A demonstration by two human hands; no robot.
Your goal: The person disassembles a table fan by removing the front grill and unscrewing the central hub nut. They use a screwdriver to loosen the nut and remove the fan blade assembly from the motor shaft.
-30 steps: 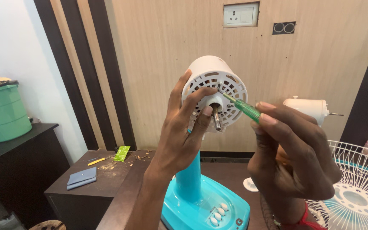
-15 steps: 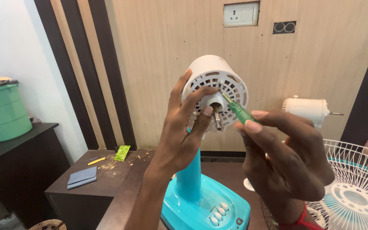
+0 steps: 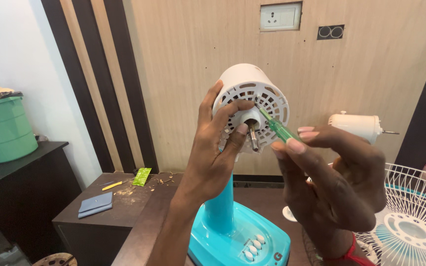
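Note:
A white fan motor housing with a slotted face and a bare metal shaft stands on a turquoise stand and base. My left hand grips the housing from the left, thumb and fingers on its face beside the shaft. My right hand holds a green-handled screwdriver, whose tip rests on the housing's face just right of the shaft hub.
A white wire fan guard lies at lower right. Another white motor housing sits behind my right hand. A green bucket stands on a dark cabinet at left. A low dark table holds a grey wallet, a green packet and a yellow tool.
My right hand has shifted down and slightly left, and the screwdriver tip has moved closer onto the housing's face. My left hand keeps its grip.

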